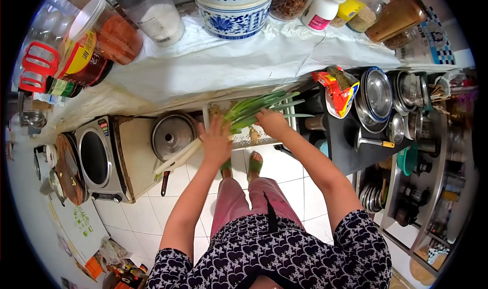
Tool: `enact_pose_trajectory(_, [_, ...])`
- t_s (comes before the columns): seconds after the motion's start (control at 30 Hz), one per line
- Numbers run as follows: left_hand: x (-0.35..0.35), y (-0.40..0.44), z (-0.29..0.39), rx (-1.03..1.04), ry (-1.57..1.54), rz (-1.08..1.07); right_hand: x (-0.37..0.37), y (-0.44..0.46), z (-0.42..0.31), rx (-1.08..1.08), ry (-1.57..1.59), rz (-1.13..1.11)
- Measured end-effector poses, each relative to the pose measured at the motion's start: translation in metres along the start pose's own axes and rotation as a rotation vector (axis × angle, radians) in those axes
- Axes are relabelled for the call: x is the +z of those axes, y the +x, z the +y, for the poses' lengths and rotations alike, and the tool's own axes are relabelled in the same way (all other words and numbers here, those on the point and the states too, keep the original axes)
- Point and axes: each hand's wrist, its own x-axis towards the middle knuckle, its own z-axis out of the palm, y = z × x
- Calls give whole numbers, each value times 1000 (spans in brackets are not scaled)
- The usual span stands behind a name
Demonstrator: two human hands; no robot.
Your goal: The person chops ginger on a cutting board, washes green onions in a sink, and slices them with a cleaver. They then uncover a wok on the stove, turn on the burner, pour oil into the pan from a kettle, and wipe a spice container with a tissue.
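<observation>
A bunch of long green onions (243, 117) lies slantwise across a white perforated basket (292, 122), white stalks toward the lower left, green leaves toward the upper right. My right hand (272, 123) is closed on the leafy part, fingertips curled against the leaves. Over the stalks, near where white turns green, my left hand (217, 142) is held with its fingers spread, back of the hand up. Whether its palm touches the stalks is hidden. Pieces of ginger (254, 134) sit in the basket beneath the leaves.
A steel pan lid (173, 136) and an induction cooker (95, 151) stand left; a black-handled knife (164, 183) pokes past the counter edge. Jars and a blue-white porcelain pot (234, 14) line the back ledge. Right, a black shelf (351, 154) carries steel bowls (377, 93) and a peeler.
</observation>
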Motion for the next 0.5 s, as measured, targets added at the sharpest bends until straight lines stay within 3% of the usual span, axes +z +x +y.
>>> enact_pose_trajectory(0.23, [59, 30, 13, -124, -69, 54, -18, -1, -1, -18, 45, -98])
enact_pose_trajectory(0.33, [58, 30, -2, -77, -140, 74, -15, -4, -10, -13, 203, 42])
enact_pose_trajectory(0.4, [55, 30, -6, -57, -247, 116, -15, -7, -28, 163, 636, 114])
enact_pose_trajectory(0.43, [54, 31, -7, -57, -246, 117, 0, -4, -40, 251, 1126, 219])
enact_pose_trajectory(0.47, [53, 31, -8, -65, -303, 138, 10, -6, -44, 252, 1125, 219])
enact_pose_trajectory(0.5, [51, 32, -7, -75, -361, 159, 9, -5, -51, 519, 1559, 226])
